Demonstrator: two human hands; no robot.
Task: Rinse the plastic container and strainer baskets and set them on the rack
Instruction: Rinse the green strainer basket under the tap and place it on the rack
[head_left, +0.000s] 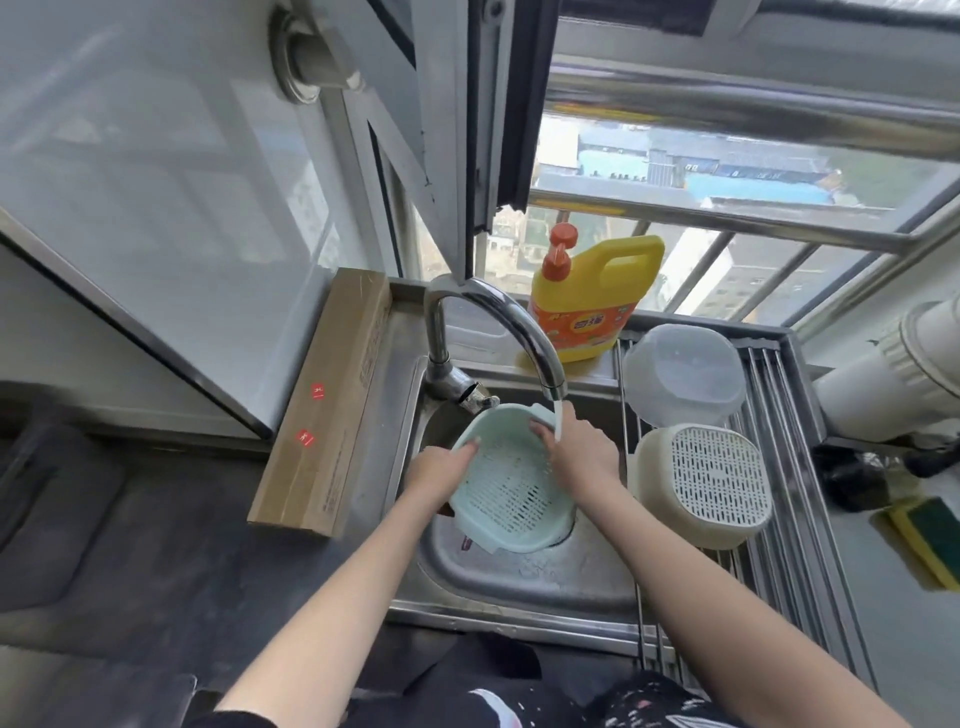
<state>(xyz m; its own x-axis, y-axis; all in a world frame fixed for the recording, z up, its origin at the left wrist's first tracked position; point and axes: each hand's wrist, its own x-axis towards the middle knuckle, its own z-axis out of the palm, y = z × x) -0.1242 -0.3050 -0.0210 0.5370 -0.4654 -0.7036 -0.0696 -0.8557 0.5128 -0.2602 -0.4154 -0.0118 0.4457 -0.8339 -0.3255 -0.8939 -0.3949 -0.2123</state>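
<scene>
Both forearms enter from the bottom edge and meet over the sink (519, 577). Green basket (511, 480) is held tilted above the basin, under the faucet (498, 322); the stream lands at its far rim, beside the right hand (579, 457). Left hand (441, 467) is curled round the left rim, fingertips (474, 442) over the edge. Right hand grips the far-right rim, fingers hooked inside.

Already inverted on the rack (810, 519): clear container (683, 376) at the back, beige basket (704, 486) just in front of it, the two nearly touching.

Handling, judged: thin moulded plastic, so light and fairly stiff with some flex at the wall. Wet surface is likely slippery. The perforated base drains fast, so little water weight is expected. The rolled rim and the handle tab at the near edge are the firmest places to be held; the slotted floor is best avoided.

Clearances: the faucet spout arcs directly above the basket, so a lift should be kept low. The rack edge lies just right of the right hand. Bare rods are seen toward the near end of the rack, in front of the beige basket. Detergent bottle (592, 296) stands behind the sink, a cardboard box (324, 405) to its left, and a sponge (927, 540) beyond the rack.
</scene>
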